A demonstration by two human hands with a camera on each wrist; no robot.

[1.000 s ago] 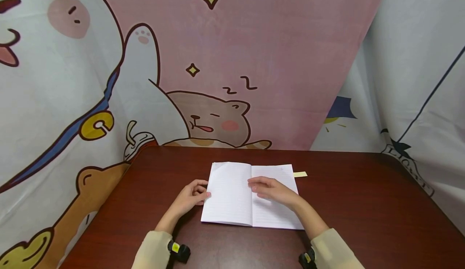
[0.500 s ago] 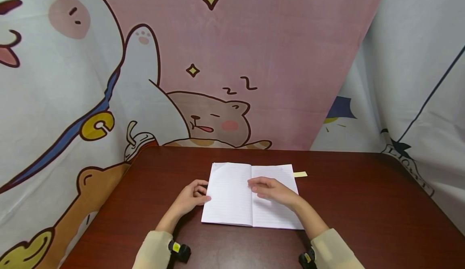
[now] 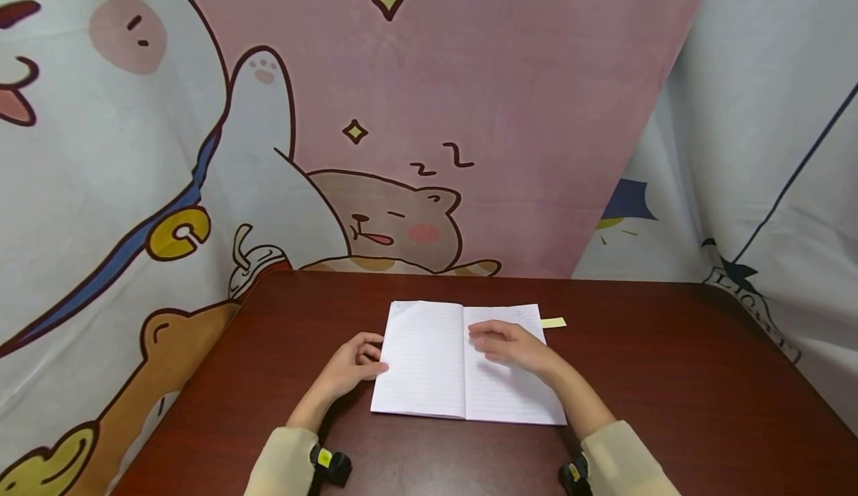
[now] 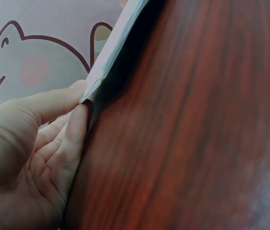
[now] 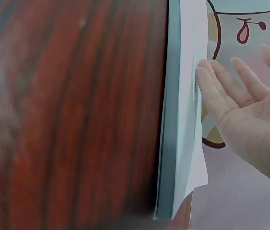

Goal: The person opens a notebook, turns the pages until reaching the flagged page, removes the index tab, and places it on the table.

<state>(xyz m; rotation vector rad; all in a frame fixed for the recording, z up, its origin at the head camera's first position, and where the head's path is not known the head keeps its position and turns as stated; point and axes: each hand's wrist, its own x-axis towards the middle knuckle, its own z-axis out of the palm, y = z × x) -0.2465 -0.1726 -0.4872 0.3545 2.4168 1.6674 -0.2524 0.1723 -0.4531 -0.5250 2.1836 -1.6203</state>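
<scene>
An open notebook (image 3: 425,362) with lined white pages lies on the brown table. My left hand (image 3: 350,364) pinches its left edge, thumb on the page. In the left wrist view the thumb (image 4: 53,101) and forefinger (image 4: 77,122) meet at the edge of the page stack. Over the right page hovers my right hand (image 3: 516,348), its fingers loosely extended and nothing held. The right wrist view has the right fingers (image 5: 216,88) close to the paper; whether the lowest one touches it I cannot tell. The right hand and forearm hide part of the right page.
A pale yellow tab (image 3: 553,323) sticks out beyond the notebook's right edge. The brown wooden table (image 3: 670,377) reaches back to a cartoon-printed cloth (image 3: 536,109). Black wrist cameras sit at both cuffs.
My right hand has shifted a little to the right, away from the notebook's centre fold. The left hand keeps its place at the left edge.
</scene>
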